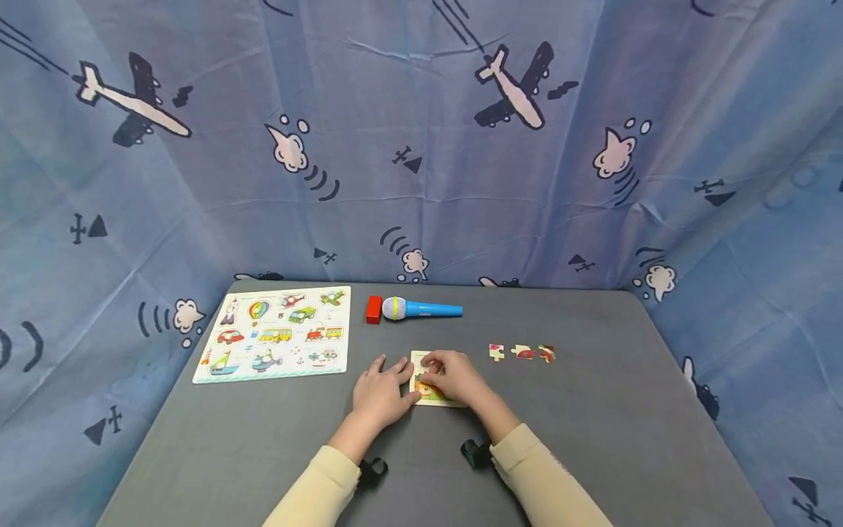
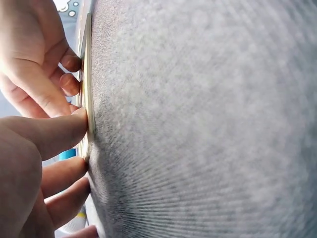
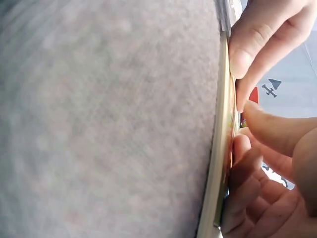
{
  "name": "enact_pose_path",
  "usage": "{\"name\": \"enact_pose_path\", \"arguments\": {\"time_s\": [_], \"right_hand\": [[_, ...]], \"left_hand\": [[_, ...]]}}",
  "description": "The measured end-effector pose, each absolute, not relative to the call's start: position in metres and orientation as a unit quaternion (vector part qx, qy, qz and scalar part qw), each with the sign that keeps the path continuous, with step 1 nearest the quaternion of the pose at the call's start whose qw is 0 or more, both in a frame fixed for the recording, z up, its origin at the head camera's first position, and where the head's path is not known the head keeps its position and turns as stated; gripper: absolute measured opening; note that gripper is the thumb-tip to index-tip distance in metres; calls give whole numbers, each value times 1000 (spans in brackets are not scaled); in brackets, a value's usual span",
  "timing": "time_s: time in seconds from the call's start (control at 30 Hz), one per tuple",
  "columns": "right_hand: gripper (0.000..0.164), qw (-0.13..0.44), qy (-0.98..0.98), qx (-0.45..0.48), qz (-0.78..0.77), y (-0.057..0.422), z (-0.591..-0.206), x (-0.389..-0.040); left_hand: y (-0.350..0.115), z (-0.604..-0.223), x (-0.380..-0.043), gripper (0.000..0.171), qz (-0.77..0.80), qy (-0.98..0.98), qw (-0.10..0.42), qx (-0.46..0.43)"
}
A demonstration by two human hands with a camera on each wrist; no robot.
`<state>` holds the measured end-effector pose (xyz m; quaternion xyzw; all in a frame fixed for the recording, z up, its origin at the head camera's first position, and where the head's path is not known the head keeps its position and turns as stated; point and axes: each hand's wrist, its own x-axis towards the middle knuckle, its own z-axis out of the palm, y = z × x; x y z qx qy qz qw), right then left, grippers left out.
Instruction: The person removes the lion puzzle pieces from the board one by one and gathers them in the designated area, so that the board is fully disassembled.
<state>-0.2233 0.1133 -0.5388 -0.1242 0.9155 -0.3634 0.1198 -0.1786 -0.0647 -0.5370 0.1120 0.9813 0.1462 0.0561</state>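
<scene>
A small cream-framed jigsaw puzzle board (image 1: 440,402) with a coloured picture lies on the grey table between both hands. The left hand (image 1: 380,395) rests at its left side with fingers spread. In the left wrist view, its thumb (image 2: 64,130) and fingertips touch the board's edge. Over the board, the right hand (image 1: 454,377) brings thumb and forefinger together on a small puzzle piece (image 3: 241,122), mostly hidden by the fingers. Its other fingers (image 3: 242,196) curl low at the board's surface. To the right lie three loose puzzle pieces (image 1: 497,353) in a row.
A larger picture board (image 1: 246,359) with vehicles lies at the back left. A red block (image 1: 374,309) and a blue toy microphone (image 1: 431,310) sit behind the hands. A patterned blue curtain (image 1: 421,146) hangs behind the table (image 1: 593,410).
</scene>
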Motion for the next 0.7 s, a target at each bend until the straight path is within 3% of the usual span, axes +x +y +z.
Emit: {"name": "enact_pose_path", "arguments": {"time_s": [0.27,0.7], "right_hand": [[12,139,918,-117,-352,111,-537,-224],[15,97,915,-119,-374,112,-537,-222]], "left_hand": [[-66,-537,-180,62,143,981,56,121],[-65,-535,-181,62,140,981,68,114]]}}
